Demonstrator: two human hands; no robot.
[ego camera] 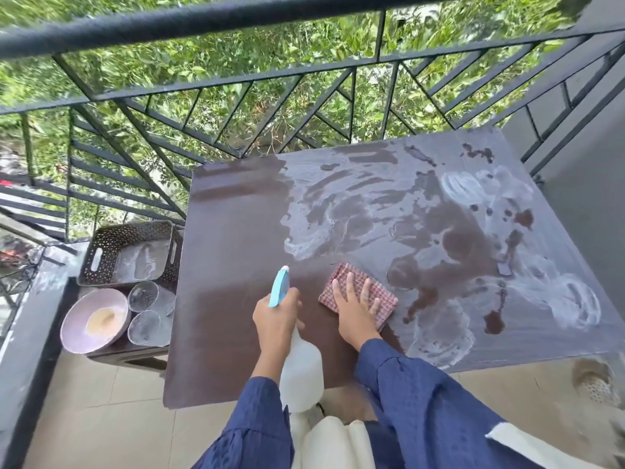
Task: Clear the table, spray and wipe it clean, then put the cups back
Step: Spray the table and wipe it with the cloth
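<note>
The dark brown table (pixel 230 252) is smeared with white streaks and wet patches over its middle and right side; its left part is plain. My left hand (pixel 275 316) grips a white spray bottle (pixel 301 374) by its neck, the blue nozzle (pixel 280 286) pointing away over the table. My right hand (pixel 355 308) presses flat, fingers spread, on a folded red checked cloth (pixel 385 297) near the table's front edge. Two clear glass cups (pixel 143 296) (pixel 146 328) stand on a low stool left of the table.
Beside the cups on the stool are a pink bowl (pixel 77 333) with beige contents and a dark perforated basket (pixel 111 242). A black metal railing (pixel 236 86) runs behind the table, with greenery beyond. A grey wall (pixel 588 184) stands to the right; tiled floor lies below.
</note>
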